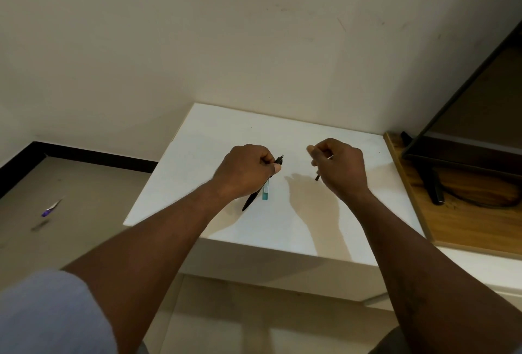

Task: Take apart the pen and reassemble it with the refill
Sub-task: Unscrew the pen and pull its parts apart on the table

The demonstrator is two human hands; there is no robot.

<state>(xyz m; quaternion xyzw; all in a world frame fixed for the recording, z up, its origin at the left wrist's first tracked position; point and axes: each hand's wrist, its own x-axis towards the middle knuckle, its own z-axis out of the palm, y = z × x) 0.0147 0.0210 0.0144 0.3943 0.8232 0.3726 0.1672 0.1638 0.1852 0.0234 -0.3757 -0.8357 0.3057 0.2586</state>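
My left hand point(248, 170) is closed around a black pen body point(251, 199), whose ends stick out above the thumb and below the fist. A teal piece point(265, 191) shows just beside it under the hand; whether it lies on the table or is held I cannot tell. My right hand point(337, 166) is closed on a thin pen part point(317, 176), its dark tip poking down and a light end showing near the fingers. Both hands hover over the white table point(282, 229), a short gap between them.
A purple pen-like object point(50, 209) lies on the floor at the left. To the right sits a wooden board point(457, 229) with a dark monitor stand point(433, 184) and cable on it. The wall rises right behind the table.
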